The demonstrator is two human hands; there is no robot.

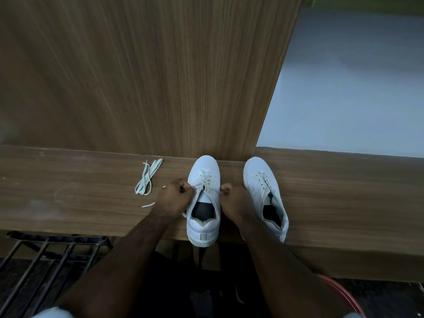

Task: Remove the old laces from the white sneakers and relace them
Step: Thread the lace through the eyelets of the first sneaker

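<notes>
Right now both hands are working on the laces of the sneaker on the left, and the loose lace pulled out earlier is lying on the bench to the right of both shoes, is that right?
Not quite. The loose lace lies on the bench to the left of both shoes, not the right, as the head view shows. The rest holds: the left hand and right hand both work the laces of the left sneaker, with the other sneaker beside it.

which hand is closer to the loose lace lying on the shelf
Left. The left hand is just right of the loose lace; the right hand is beyond the near sneaker.
</notes>
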